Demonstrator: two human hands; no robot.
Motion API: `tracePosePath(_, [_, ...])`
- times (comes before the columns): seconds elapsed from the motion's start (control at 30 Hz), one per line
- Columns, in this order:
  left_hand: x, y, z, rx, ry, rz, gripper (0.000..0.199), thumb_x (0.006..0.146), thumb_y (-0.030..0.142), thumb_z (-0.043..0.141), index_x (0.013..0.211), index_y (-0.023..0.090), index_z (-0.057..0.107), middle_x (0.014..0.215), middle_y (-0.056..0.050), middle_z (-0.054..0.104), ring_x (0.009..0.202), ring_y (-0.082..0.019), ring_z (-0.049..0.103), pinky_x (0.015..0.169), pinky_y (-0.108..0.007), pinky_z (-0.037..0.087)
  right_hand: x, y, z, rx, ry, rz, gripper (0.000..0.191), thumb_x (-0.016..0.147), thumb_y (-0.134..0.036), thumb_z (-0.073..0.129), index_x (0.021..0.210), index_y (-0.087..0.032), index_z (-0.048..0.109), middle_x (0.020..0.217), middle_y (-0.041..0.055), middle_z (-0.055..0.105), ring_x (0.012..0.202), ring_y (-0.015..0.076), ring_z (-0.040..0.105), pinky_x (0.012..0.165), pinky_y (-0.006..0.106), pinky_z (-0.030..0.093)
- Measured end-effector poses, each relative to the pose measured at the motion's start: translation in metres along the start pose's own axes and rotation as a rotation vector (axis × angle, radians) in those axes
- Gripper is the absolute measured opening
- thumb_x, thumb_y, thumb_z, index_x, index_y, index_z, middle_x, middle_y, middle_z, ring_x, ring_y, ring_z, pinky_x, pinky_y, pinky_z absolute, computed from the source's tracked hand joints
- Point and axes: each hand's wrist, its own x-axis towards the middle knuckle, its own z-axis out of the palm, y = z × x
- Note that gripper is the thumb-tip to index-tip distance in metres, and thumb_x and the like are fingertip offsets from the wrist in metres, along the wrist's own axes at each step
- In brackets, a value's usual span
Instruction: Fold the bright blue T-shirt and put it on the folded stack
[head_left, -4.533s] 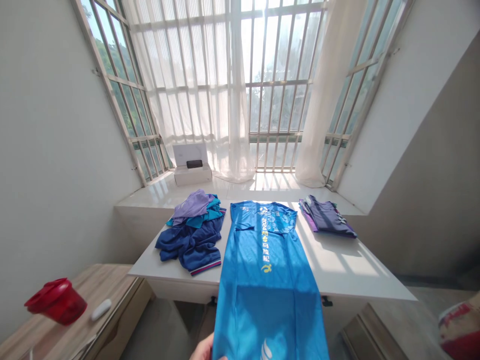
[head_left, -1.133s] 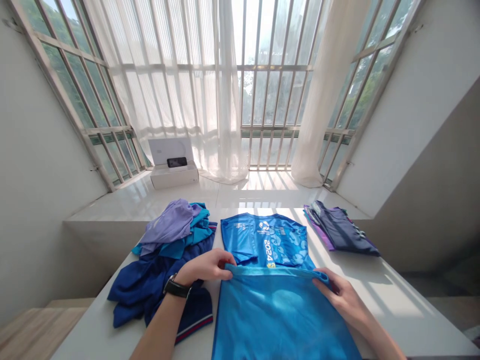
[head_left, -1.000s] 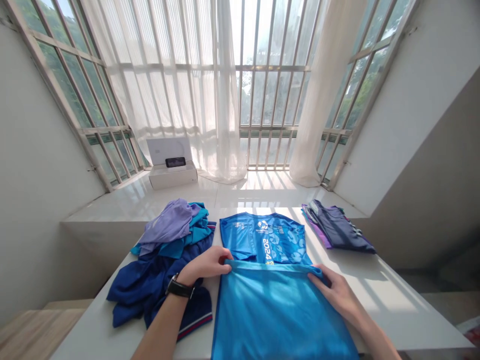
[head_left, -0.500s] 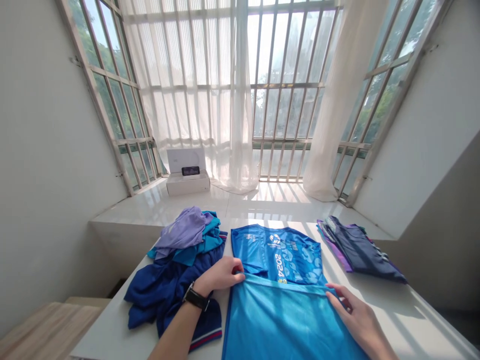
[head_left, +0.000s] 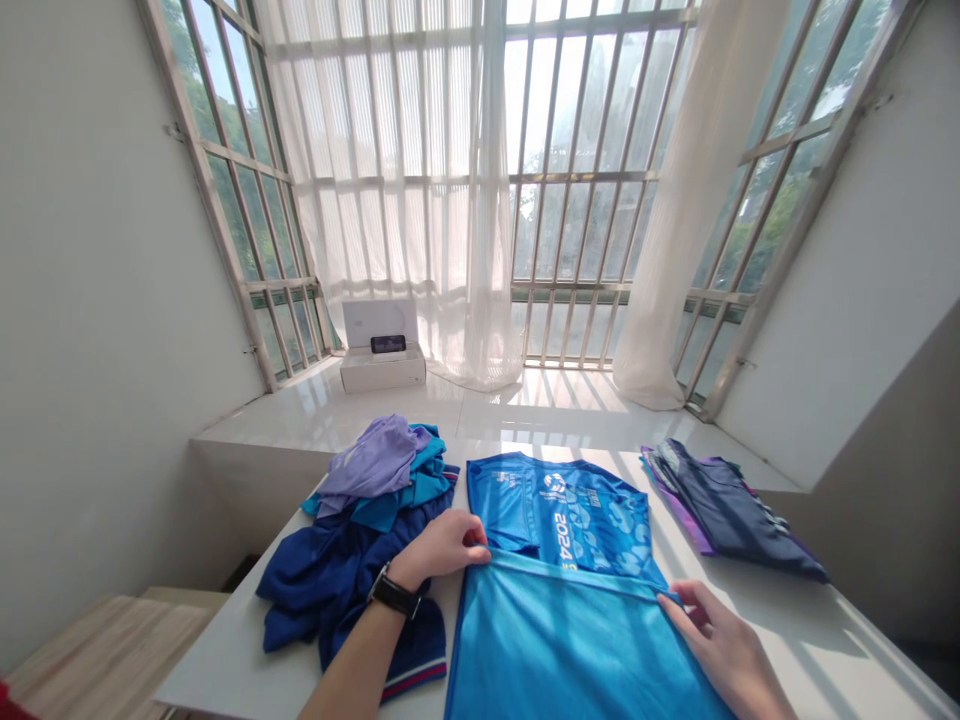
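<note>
A blue printed shirt (head_left: 577, 640) lies on the white table in front of me, its lower part plain lighter blue and its far part showing white lettering and "2024". My left hand (head_left: 450, 548), with a black watch on the wrist, pinches the left end of a straight hem that crosses the shirt. At the hem's right end, my right hand (head_left: 712, 625) grips the fabric between thumb and fingers. The hem is stretched between both hands. Just left of the shirt, partly behind my left forearm, sits a crumpled pile of dark blue clothes (head_left: 315, 570).
Lavender (head_left: 379, 455) and teal garments top the left pile. Folded dark clothes (head_left: 727, 505) are stacked at the table's right. On the window ledge (head_left: 480, 420) stands a white box (head_left: 384, 370) with a phone (head_left: 388, 344). A wooden surface (head_left: 97, 655) is at lower left.
My right hand has shifted slightly right and down with its end of the hem. My left hand keeps its hold. The whole view has moved a little.
</note>
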Motion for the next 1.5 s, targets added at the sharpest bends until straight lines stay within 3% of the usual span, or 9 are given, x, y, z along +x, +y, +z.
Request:
tracePosePath(0.4, [0.0, 0.0, -0.003, 0.06, 0.025, -0.1, 0.029, 0.068, 0.046, 0.077, 0.078, 0.019, 0.072, 0.079, -0.002, 0.071, 0.077, -0.02, 0.061, 0.062, -0.028, 0.038, 0.002, 0.003, -0.001, 0.012, -0.015, 0.087, 0.042, 0.066, -0.069, 0.063, 0.075, -0.028, 0.069, 0.068, -0.0002, 0.072, 0.062, 0.0225, 0.064, 0.062, 0.032, 0.049])
tracePosePath(0.73, [0.0, 0.003, -0.002, 0.149, 0.031, -0.14, 0.028, 0.072, 0.045, 0.079, 0.078, 0.02, 0.07, 0.078, 0.0, 0.07, 0.076, -0.019, 0.062, 0.061, -0.026, 0.035, 0.006, 0.015, 0.005, -0.046, 0.016, 0.024, 0.039, 0.07, -0.066, 0.062, 0.072, -0.028, 0.065, 0.064, 0.0007, 0.072, 0.06, 0.0228, 0.067, 0.059, 0.032, 0.051])
tracePosePath(0.83, [-0.003, 0.012, -0.003, 0.184, 0.069, -0.125, 0.023, 0.078, 0.041, 0.076, 0.087, 0.02, 0.07, 0.084, 0.0, 0.071, 0.079, -0.019, 0.064, 0.065, -0.025, 0.041, 0.012, 0.024, 0.005, -0.083, 0.0, -0.026, 0.04, 0.073, -0.064, 0.059, 0.082, -0.026, 0.066, 0.073, 0.0033, 0.074, 0.062, 0.0232, 0.069, 0.06, 0.033, 0.055])
tracePosePath(0.9, [-0.011, 0.026, -0.001, 0.222, 0.152, -0.098, 0.022, 0.083, 0.032, 0.07, 0.102, 0.02, 0.069, 0.102, -0.004, 0.072, 0.093, -0.022, 0.066, 0.079, -0.028, 0.047, 0.009, 0.026, 0.003, -0.128, 0.041, -0.107, 0.046, 0.078, -0.063, 0.055, 0.098, -0.023, 0.067, 0.091, 0.008, 0.076, 0.073, 0.0257, 0.072, 0.066, 0.037, 0.059])
tracePosePath(1.03, [-0.043, 0.058, 0.02, 0.246, 0.284, 0.003, 0.031, 0.095, 0.026, 0.053, 0.124, 0.023, 0.063, 0.131, -0.008, 0.065, 0.121, -0.025, 0.059, 0.106, -0.033, 0.044, -0.016, 0.028, 0.0, -0.25, 0.033, -0.392, 0.05, 0.093, -0.057, 0.046, 0.126, -0.025, 0.063, 0.131, 0.0104, 0.069, 0.12, 0.0287, 0.066, 0.101, 0.043, 0.056])
tracePosePath(1.1, [-0.059, 0.064, 0.039, 0.235, 0.255, 0.055, 0.041, 0.098, 0.037, 0.051, 0.136, 0.027, 0.059, 0.144, -0.009, 0.059, 0.131, -0.027, 0.054, 0.112, -0.035, 0.042, -0.031, 0.032, 0.003, -0.323, -0.078, -0.52, 0.051, 0.095, -0.056, 0.048, 0.133, -0.025, 0.063, 0.142, 0.0093, 0.064, 0.129, 0.0282, 0.062, 0.107, 0.042, 0.055])
tracePosePath(1.17, [-0.07, 0.06, 0.057, 0.247, 0.188, 0.042, 0.061, 0.096, 0.048, 0.052, 0.153, 0.025, 0.045, 0.163, -0.011, 0.037, 0.148, -0.032, 0.037, 0.12, -0.042, 0.035, -0.041, 0.042, 0.008, -0.409, -0.189, -0.599, 0.056, 0.094, -0.055, 0.051, 0.138, -0.022, 0.061, 0.148, 0.0099, 0.059, 0.132, 0.0304, 0.059, 0.105, 0.042, 0.056])
tracePosePath(1.27, [-0.074, 0.046, 0.075, 0.28, 0.131, 0.031, 0.072, 0.099, 0.056, 0.043, 0.16, 0.02, 0.032, 0.169, -0.011, 0.016, 0.156, -0.032, 0.014, 0.128, -0.046, 0.021, -0.043, 0.06, 0.018, -0.497, -0.284, -0.629, 0.061, 0.095, -0.054, 0.05, 0.145, -0.019, 0.056, 0.155, 0.0099, 0.05, 0.139, 0.0336, 0.051, 0.11, 0.047, 0.053])
tracePosePath(1.5, [-0.068, 0.052, 0.076, 0.38, 0.193, 0.029, 0.069, 0.098, 0.052, 0.046, 0.159, 0.023, 0.033, 0.167, -0.009, 0.022, 0.155, -0.03, 0.018, 0.128, -0.045, 0.024, -0.033, 0.069, 0.024, -0.502, -0.226, -0.625, 0.063, 0.098, -0.052, 0.042, 0.15, -0.018, 0.05, 0.159, 0.0093, 0.044, 0.144, 0.0343, 0.045, 0.113, 0.053, 0.048])
